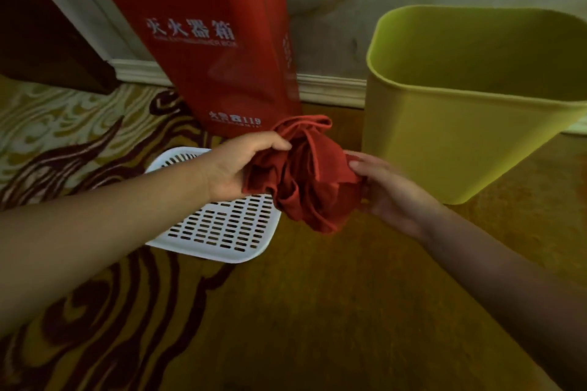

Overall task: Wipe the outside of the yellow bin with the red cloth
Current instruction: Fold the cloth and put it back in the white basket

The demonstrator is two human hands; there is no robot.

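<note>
Head | both hands (pixel 241 168) (pixel 384 190) grip red cloth (pixel 305 174); yellow bin (pixel 470 111) just beside

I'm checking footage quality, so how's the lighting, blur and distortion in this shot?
Head view: dim, warm light; glare streaks on the red box; wide-angle bending tilts the box and the bin; soft blur throughout, with the cloth and both hands still readable.

Yellow bin (pixel 460 143) right side cut off
</note>
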